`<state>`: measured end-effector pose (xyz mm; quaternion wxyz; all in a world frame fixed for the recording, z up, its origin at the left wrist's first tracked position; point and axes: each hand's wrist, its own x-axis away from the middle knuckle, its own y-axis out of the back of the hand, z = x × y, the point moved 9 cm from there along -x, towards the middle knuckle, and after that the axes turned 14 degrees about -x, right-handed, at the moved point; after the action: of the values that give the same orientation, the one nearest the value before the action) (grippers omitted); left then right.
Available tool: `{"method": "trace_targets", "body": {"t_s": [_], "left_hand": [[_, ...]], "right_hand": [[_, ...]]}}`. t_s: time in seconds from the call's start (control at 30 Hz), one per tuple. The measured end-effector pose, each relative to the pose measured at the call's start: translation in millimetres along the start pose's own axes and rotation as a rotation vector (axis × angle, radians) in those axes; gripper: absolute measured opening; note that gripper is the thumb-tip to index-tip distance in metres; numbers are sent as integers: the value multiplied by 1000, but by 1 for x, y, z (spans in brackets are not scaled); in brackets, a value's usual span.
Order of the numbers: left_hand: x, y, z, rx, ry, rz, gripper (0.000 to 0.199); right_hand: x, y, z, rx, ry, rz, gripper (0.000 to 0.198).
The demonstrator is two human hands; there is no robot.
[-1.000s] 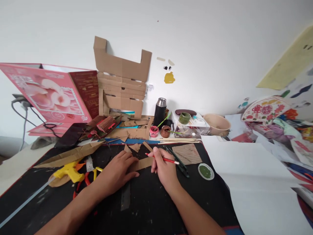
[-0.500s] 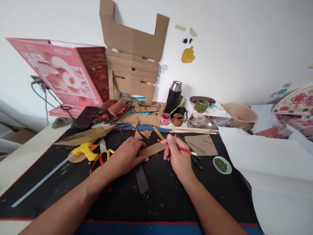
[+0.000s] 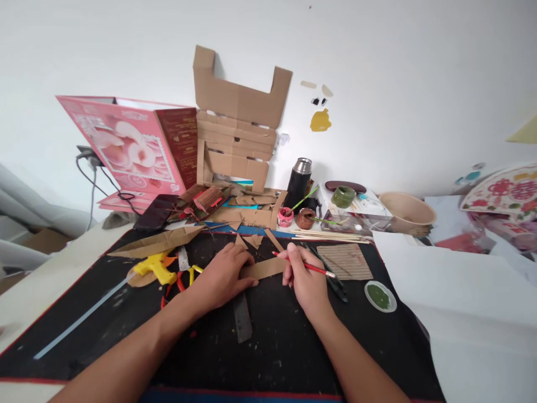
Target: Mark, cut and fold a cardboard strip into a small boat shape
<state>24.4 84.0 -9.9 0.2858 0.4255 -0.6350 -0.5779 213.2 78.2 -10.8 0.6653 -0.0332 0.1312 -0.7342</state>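
My left hand (image 3: 224, 275) holds a narrow brown cardboard strip (image 3: 265, 269) down on the black mat, thumb along its near edge and fingers across its left end. A dark flat ruler-like strip (image 3: 243, 322) sticks out below that hand. My right hand (image 3: 307, 280) is closed around a red pencil (image 3: 312, 267) with a white end. The pencil points left, its tip just above the strip's upper edge; I cannot tell whether it touches. Small cardboard scraps (image 3: 253, 241) lie just beyond the strip.
Left on the mat (image 3: 272, 364) are a yellow glue gun (image 3: 158, 268) with a long glue stick and red-and-yellow-handled pliers (image 3: 184, 280). To the right lie dark green-handled scissors-like tools (image 3: 335, 285), corrugated cardboard (image 3: 346, 261) and a green paint lid (image 3: 380, 296). Paint jars (image 3: 306, 219) and a black thermos (image 3: 298, 184) stand behind.
The camera has tilted upward, so the scene sits lower in view. Both hands keep nearly the same place over the cardboard strip, and the pencil stays in my right hand.
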Motion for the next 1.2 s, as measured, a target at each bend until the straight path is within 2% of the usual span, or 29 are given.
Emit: {"method": "trace_targets", "body": {"t_s": [0.3, 0.47, 0.67, 0.77, 0.9, 1.2], "left_hand": [[0, 3, -4, -27, -97, -45, 28], [1, 7, -12, -41, -159, -59, 26], [5, 10, -26, -47, -274, -74, 25], [6, 9, -27, -52, -290, -85, 25], [5, 7, -25, -51, -280, -88, 24], [6, 13, -31, -108, -287, -99, 27]], "right_hand": [[0, -1, 6, 19, 20, 5, 70], [4, -4, 18, 157, 153, 53, 60], [11, -14, 34, 416, 361, 174, 35], [10, -16, 34, 477, 395, 219, 25], [10, -19, 29, 532, 395, 270, 22], [11, -21, 27, 673, 464, 248, 20]]}}
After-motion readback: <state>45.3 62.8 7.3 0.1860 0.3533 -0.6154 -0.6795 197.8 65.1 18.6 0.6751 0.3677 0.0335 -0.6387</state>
